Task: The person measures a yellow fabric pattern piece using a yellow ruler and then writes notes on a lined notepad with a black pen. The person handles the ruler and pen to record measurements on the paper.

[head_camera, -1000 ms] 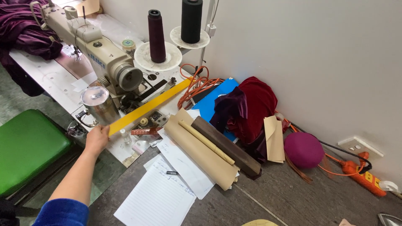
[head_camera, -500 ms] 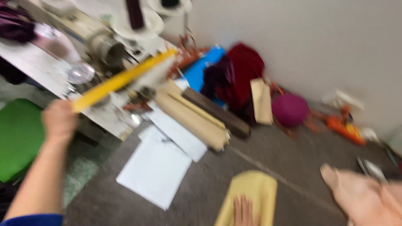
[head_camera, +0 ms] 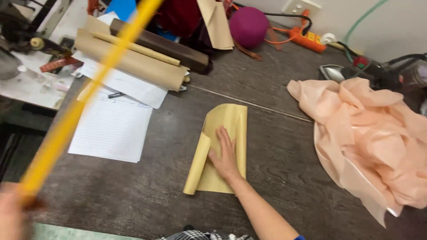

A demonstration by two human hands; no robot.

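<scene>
Table: a dark wood-grain table [head_camera: 275, 178] fills most of the view and bears everything below.
Peach fabric: a large crumpled heap of glossy peach cloth [head_camera: 373, 133] lies at the right, well apart from the hands.
Lined paper: a white ruled sheet [head_camera: 111, 129] lies flat at the left, with a dark pen [head_camera: 114, 94] at its upper edge and more white paper above it.
Paper rolls: a thick roll of tan paper [head_camera: 129, 60] lies slantwise at upper left, with a thin tan stick on top and a dark brown roll [head_camera: 164, 44] just behind it.
Yellow ruler: a long yellow ruler [head_camera: 89, 93], blurred, runs from the lower left corner up to the top edge, passing over the rolls and the lined paper.
Yellow sheet: a pale yellow sheet [head_camera: 224, 146] lies near the middle of the table, its left edge curled up and folded over.
Right hand: the right hand [head_camera: 224, 153] lies flat on the yellow sheet, fingers spread and straight, pressing it down and gripping nothing.
Left hand: the left hand [head_camera: 13, 213], blurred at the lower left corner, is closed around the lower end of the yellow ruler.
Magenta ball: a round magenta ball [head_camera: 248, 26] sits at the top, beside a tan folded card [head_camera: 215, 22].
Power strip: an orange power strip [head_camera: 309, 40] lies by the wall, below a white wall socket [head_camera: 301, 6].
Iron: a dark iron [head_camera: 336, 72] rests just above the peach cloth.
</scene>
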